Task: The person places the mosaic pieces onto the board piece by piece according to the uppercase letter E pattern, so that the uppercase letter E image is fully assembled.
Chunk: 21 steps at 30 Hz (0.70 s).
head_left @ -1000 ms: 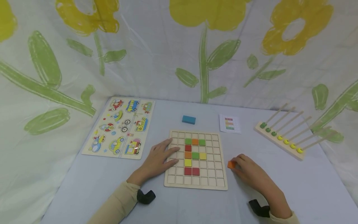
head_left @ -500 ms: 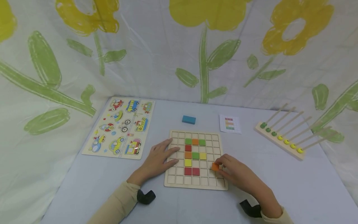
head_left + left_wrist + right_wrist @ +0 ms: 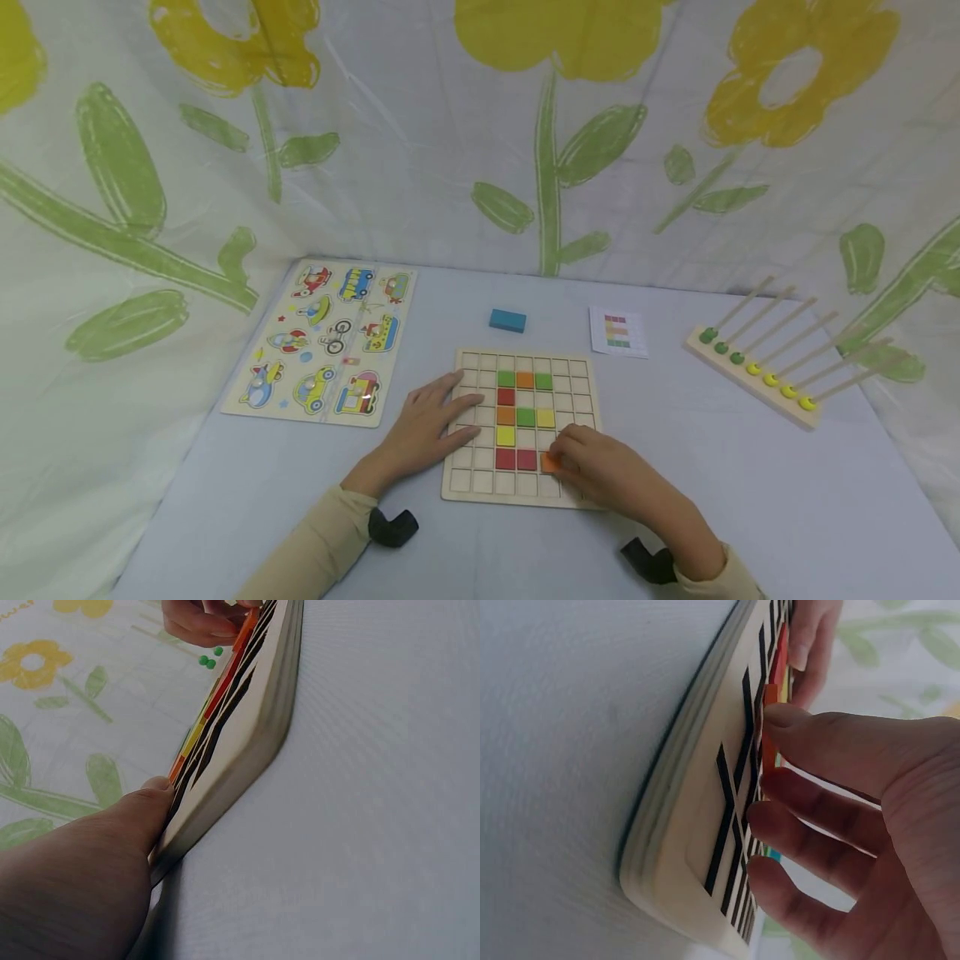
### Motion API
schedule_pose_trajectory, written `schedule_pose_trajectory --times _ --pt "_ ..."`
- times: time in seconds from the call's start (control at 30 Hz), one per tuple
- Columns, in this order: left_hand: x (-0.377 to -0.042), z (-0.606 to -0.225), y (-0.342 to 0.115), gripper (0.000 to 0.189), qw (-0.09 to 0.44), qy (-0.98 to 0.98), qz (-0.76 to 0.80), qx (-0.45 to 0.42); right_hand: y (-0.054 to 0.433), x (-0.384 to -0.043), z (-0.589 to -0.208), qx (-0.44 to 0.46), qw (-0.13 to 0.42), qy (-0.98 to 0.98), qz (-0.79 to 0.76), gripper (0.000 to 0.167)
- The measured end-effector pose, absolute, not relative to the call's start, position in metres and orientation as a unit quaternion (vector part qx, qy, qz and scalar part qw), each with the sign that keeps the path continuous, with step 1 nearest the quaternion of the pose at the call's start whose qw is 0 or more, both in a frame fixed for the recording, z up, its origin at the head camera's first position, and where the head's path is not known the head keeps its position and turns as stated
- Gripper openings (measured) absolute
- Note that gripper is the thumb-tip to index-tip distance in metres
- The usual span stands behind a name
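Note:
A wooden grid board [image 3: 517,496] lies on the table with coloured square tiles in several of its cells. My right hand [image 3: 611,471] pinches an orange tile [image 3: 549,463] between thumb and fingers, low over the board's near rows, just right of a red tile [image 3: 527,460]. The same orange tile [image 3: 770,742] shows under the thumb in the right wrist view. My left hand [image 3: 420,421] rests on the board's left edge with its fingers spread. In the left wrist view the left thumb [image 3: 142,810] lies against the board's edge.
A blue block [image 3: 507,321] and a printed pattern card [image 3: 618,332] lie behind the board. A vehicle puzzle board [image 3: 318,342] is at the left. On the right stands a peg rack [image 3: 750,379] with green and yellow beads. A flowered curtain [image 3: 420,167] hangs behind.
My right hand has carried the orange tile leftward from the table beside the board to a spot beside the red tiles. The left hand has stayed in place.

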<state>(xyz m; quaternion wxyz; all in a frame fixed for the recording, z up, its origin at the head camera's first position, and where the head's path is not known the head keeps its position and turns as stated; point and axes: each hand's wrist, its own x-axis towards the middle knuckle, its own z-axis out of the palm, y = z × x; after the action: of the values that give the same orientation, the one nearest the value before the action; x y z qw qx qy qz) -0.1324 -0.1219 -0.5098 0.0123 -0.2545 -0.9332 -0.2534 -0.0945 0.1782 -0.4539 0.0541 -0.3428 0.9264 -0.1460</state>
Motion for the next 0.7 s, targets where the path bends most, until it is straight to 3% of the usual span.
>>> schedule_pose_trajectory --times 0.53,0.7 --pt "-0.1325 -0.5071 -0.1215 0.051 0.006 -0.933 -0.258 -0.252 0.1763 -0.0953 -0.4597 -0.355 0.016 0.922 -0.155 0.014" --pt "-0.1315 -0.5054 -0.1207 0.055 -0.003 -0.933 -0.262 -0.248 0.1777 -0.0992 -0.4575 -0.309 -0.019 0.939 -0.150 0.024"
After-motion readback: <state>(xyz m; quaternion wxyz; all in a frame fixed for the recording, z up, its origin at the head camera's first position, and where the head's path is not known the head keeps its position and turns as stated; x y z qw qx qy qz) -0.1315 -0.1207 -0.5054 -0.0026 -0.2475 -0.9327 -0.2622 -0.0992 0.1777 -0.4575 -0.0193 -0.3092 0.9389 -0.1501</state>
